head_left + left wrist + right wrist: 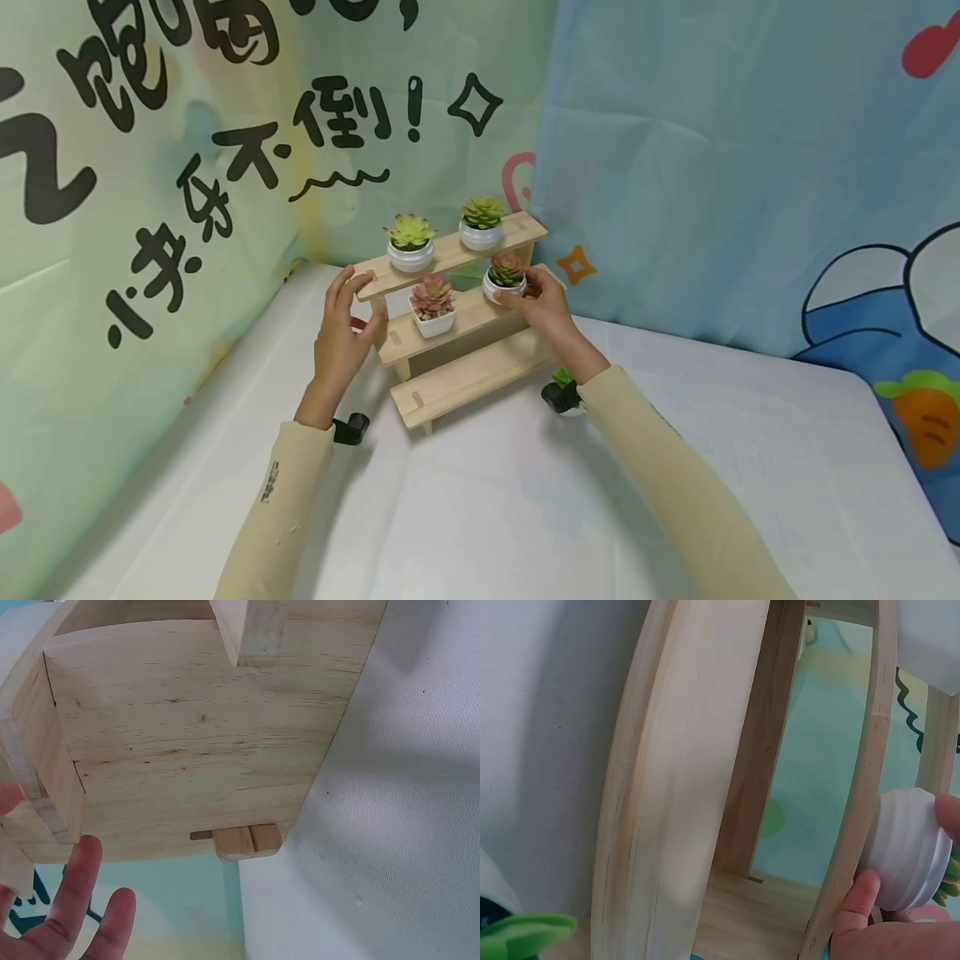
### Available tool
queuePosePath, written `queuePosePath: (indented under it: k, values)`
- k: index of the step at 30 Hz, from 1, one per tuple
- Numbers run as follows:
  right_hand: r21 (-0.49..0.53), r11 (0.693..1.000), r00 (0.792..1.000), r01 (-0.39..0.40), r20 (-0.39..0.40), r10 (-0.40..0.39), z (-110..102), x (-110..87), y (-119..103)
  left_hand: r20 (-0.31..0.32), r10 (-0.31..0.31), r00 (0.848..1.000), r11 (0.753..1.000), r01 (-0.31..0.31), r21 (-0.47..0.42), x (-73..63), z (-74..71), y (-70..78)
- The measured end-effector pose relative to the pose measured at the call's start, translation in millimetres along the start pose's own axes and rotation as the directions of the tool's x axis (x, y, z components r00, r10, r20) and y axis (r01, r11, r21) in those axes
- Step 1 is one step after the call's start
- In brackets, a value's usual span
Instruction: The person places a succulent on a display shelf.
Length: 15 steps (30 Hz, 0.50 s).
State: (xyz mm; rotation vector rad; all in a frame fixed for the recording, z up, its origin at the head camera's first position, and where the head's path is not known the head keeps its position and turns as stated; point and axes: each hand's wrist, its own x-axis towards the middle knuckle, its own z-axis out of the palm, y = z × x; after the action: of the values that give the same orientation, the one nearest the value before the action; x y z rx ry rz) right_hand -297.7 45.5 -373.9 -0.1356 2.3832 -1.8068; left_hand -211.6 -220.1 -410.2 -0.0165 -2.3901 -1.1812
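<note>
A three-tier wooden plant stand (480,367) stands on the white table. My left hand (341,337) holds its left end, thumb in front and fingers by the top board; two fingertips show below the wood in the left wrist view. With my right hand (547,310) I grip the white round pot of a reddish-green succulent (506,277) at the middle tier's right; the right wrist view shows the pot (907,847) between thumb and fingers. A pink succulent in a square white pot (433,308) sits left on that tier. Two green succulents, left (411,243) and right (482,223), occupy the top tier.
Another green plant (562,377) in a white pot stands on the table (495,500) beside the stand's right end, partly covered by the right wrist's black camera (558,397). Printed cloth walls (675,167) rise behind and to the left.
</note>
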Motion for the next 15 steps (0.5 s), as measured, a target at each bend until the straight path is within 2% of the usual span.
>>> queuePosePath:
  k: [10,15]
  values:
    - [0.005,1.0,0.999,-0.03,-0.014,0.03,-12.0,-9.0,4.7,-0.005,0.015,1.0,1.0,-0.015,-0.003,-1.2,2.0,-0.8]
    - [0.032,0.999,1.0,0.016,-0.011,-0.016,-22.8,-21.8,9.6,-0.01,0.017,1.0,1.0,-0.017,-0.002,-0.6,1.5,-0.3]
